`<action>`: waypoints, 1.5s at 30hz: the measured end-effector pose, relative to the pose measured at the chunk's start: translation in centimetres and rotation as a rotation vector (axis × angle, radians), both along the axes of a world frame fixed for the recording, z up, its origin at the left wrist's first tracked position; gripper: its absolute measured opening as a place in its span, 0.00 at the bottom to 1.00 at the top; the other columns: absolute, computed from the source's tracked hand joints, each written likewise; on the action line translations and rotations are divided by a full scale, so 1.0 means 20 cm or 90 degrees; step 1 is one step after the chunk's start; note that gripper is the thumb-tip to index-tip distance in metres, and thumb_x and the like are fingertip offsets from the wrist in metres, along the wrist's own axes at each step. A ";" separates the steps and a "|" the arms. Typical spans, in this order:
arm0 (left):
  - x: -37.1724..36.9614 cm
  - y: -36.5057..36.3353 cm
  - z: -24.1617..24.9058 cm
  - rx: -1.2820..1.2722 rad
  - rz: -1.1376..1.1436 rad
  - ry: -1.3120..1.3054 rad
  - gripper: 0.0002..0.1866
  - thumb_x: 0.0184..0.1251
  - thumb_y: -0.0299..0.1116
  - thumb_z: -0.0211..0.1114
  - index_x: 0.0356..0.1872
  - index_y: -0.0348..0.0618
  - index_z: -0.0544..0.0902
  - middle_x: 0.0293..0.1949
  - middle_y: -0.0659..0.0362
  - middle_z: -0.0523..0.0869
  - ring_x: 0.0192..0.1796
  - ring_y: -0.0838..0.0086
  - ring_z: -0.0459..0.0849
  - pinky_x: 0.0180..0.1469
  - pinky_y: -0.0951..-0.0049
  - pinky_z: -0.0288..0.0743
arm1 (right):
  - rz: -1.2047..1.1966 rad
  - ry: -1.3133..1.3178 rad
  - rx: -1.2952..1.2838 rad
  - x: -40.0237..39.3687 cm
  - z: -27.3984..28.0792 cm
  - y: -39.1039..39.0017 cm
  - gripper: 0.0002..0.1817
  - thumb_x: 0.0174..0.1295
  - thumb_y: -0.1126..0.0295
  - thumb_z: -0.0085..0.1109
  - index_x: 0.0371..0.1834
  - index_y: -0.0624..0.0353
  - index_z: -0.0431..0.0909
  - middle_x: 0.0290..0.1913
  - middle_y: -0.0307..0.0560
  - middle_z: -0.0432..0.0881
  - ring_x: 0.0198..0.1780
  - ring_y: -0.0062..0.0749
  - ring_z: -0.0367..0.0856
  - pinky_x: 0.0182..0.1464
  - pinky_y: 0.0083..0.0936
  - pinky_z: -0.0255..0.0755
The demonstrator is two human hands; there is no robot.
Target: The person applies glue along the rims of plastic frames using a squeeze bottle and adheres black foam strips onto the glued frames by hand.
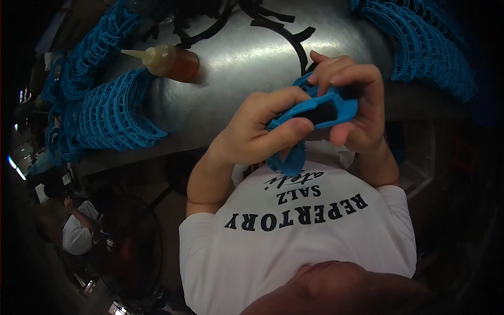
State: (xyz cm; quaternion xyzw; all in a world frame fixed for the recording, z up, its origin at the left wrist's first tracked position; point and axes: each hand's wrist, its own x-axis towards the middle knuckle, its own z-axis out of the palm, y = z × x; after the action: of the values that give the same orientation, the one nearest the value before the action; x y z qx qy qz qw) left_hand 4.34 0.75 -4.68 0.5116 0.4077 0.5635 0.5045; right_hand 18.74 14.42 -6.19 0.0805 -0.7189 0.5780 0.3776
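Observation:
Between my two hands is a blue goggle frame (344, 107), held up in front of my chest, with dark material showing inside its opening. My left hand (260, 126) is closed round one end, its thumb lying along the near rim. At the other end my right hand (365, 92) pinches the frame, fingers on top and thumb below. Part of the blue piece hangs beneath my left hand. The inner side of the frame is partly hidden by my fingers.
A metal table (231, 68) lies beyond my hands. On it are a nozzle bottle (178, 64) of amber liquid, black curved strips (286, 34), and stacked blue frames at left (113, 115) and right (428, 52). Another person (79, 228) sits at far left.

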 end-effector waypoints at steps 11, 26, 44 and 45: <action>-0.06 0.06 0.12 0.001 -0.117 0.023 0.09 0.69 0.33 0.57 0.38 0.36 0.76 0.21 0.62 0.79 0.23 0.83 0.77 0.25 0.83 0.70 | -0.096 -0.070 0.144 0.03 0.12 -0.08 0.38 0.37 0.52 0.76 0.49 0.57 0.67 0.38 0.41 0.78 0.36 0.31 0.74 0.41 0.26 0.67; -0.01 0.04 0.04 -0.028 0.065 -0.092 0.15 0.65 0.37 0.62 0.42 0.34 0.76 0.34 0.57 0.81 0.32 0.75 0.82 0.40 0.77 0.73 | -0.122 -0.073 0.096 0.05 0.14 -0.06 0.35 0.37 0.57 0.77 0.47 0.59 0.69 0.38 0.43 0.78 0.36 0.29 0.74 0.41 0.21 0.68; -0.05 -0.34 -0.24 0.079 0.252 -0.134 0.20 0.52 0.25 0.66 0.46 0.29 0.72 0.40 0.46 0.80 0.29 0.74 0.81 0.37 0.75 0.76 | -0.256 -0.047 0.472 0.15 0.11 0.01 0.28 0.46 0.71 0.69 0.54 0.52 0.73 0.46 0.50 0.77 0.44 0.43 0.83 0.38 0.31 0.82; -0.05 -0.34 -0.25 0.092 0.250 -0.122 0.20 0.52 0.24 0.66 0.46 0.29 0.72 0.39 0.46 0.80 0.29 0.74 0.81 0.35 0.76 0.76 | -0.256 -0.048 0.470 0.15 0.10 0.01 0.28 0.46 0.71 0.69 0.54 0.52 0.73 0.46 0.50 0.77 0.44 0.43 0.83 0.38 0.31 0.82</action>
State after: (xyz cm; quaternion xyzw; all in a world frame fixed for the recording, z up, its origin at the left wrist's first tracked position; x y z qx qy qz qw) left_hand 3.25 -6.14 -9.71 0.4012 0.4085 0.7245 0.3838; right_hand 21.82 14.62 -4.12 0.0473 -0.8925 0.1989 0.4021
